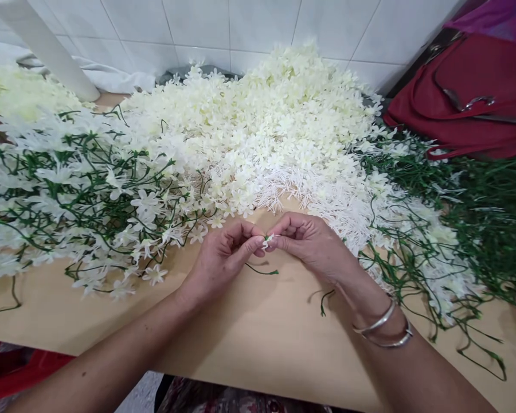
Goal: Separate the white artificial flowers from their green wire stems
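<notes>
Near the middle of the tan table (258, 321), my left hand (227, 249) pinches a green stem (262, 272) whose loose end curves out below the fingers. My right hand (307, 241), with silver bangles at the wrist, pinches a small white piece (267, 240) at the same spot, and the fingertips of both hands nearly meet. Part of the white piece is hidden by the fingers. Behind the hands lies a large heap of white artificial flowers (241, 126). Flowers on green stems (90, 195) are piled to the left.
Green stems (494, 223) are heaped at the right, beside a red bag (481, 97). A white pole (47, 51) rises at the back left, against the tiled wall (198, 28). A short green stem (324, 304) lies near my right wrist.
</notes>
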Action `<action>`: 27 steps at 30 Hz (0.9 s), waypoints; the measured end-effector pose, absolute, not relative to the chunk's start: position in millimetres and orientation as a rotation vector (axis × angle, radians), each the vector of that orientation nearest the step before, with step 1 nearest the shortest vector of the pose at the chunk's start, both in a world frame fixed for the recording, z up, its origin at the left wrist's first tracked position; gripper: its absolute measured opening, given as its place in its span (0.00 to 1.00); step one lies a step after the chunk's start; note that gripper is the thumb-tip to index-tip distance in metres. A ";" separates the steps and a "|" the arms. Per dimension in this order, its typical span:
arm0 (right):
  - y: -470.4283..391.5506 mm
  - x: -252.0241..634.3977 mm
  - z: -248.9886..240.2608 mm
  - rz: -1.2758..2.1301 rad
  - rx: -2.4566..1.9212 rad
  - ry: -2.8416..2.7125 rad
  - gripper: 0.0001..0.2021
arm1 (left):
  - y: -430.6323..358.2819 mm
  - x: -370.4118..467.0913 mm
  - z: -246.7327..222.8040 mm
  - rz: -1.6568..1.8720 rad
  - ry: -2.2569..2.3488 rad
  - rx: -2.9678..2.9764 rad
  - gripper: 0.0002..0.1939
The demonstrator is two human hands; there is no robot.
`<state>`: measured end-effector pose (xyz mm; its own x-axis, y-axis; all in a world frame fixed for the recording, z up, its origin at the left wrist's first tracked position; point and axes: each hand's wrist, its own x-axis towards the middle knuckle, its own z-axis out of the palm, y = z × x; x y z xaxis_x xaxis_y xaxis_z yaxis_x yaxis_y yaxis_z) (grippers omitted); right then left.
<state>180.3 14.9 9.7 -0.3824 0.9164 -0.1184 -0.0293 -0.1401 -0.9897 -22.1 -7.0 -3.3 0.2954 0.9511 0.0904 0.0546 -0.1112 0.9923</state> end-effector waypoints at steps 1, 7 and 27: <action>15.3 181.1 9.7 1.627 -1.047 -1.388 0.11 | -6.7 -22.6 -3.1 1.008 0.985 1.472 0.10; 18.9 185.7 12.1 1.687 -0.991 -1.378 0.10 | -4.3 -23.8 -1.3 0.949 0.940 1.522 0.10; 20.3 182.4 21.0 1.767 -1.016 -1.376 0.09 | -3.3 -22.9 0.4 0.957 0.911 1.463 0.11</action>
<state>182.4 20.3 21.0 -0.4733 0.8635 -0.1744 -0.0423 -0.2201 -0.9746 -22.9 -3.3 0.4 0.3755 0.9238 0.0748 0.0296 -0.0926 0.9953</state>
